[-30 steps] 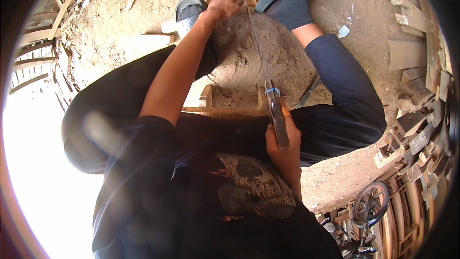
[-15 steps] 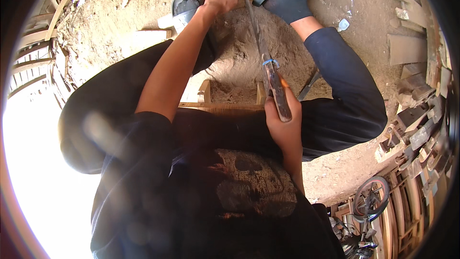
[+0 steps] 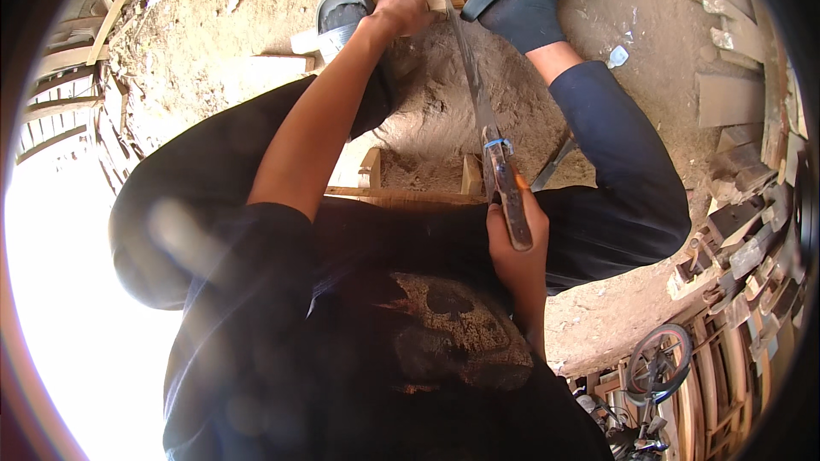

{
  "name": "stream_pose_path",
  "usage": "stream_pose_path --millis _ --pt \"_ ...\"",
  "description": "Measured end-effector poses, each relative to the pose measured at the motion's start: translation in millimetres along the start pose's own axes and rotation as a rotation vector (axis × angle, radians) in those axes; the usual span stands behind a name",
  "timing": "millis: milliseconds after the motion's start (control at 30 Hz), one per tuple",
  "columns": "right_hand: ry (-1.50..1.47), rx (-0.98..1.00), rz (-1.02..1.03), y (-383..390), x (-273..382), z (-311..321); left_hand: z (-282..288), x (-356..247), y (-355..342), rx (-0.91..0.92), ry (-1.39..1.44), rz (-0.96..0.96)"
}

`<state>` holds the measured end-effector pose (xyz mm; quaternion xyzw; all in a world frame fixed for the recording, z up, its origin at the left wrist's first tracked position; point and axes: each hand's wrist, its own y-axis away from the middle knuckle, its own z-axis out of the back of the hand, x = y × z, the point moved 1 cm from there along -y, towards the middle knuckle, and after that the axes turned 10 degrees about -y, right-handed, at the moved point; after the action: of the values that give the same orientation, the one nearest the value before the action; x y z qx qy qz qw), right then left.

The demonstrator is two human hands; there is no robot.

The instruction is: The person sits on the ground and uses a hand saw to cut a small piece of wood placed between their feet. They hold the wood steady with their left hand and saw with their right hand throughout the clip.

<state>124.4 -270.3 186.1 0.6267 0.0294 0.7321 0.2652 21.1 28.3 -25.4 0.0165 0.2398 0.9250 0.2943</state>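
My right hand [image 3: 519, 235] is wrapped round the worn wooden handle of a handsaw [image 3: 472, 68], which has a blue tie where the blade joins the handle. The long blade points away from me, its far part crossing a narrow piece of wood [image 3: 437, 0] on the ground. My left hand [image 3: 403, 8] grips that wood just left of the blade, fingers over its far side. A sandalled foot is at each end of the wood, the left foot [image 3: 343, 15] beside my left wrist and the right foot [image 3: 521, 8] right of the blade.
Under my legs is a low wooden seat [image 3: 401, 196]. A dark flat metal piece [image 3: 555, 160] lies near my right knee. Wood offcuts [image 3: 752, 230] are heaped at the right, with a bicycle-like wheel [image 3: 658, 364] at lower right. A timber frame [image 3: 64, 60] stands at left.
The saw and my right hand have drawn back toward me. My left hand stays on the wood, and the whole view has shifted slightly.
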Motion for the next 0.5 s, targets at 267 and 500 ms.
stream_pose_path --millis 267,500 --pt "0.004 0.048 -0.054 1 11 1 -16 7 7 -0.109 -0.046 0.023" --pt "0.008 0.067 -0.120 -8 -2 -1 -1 -1 9 -0.037 -0.020 0.005"
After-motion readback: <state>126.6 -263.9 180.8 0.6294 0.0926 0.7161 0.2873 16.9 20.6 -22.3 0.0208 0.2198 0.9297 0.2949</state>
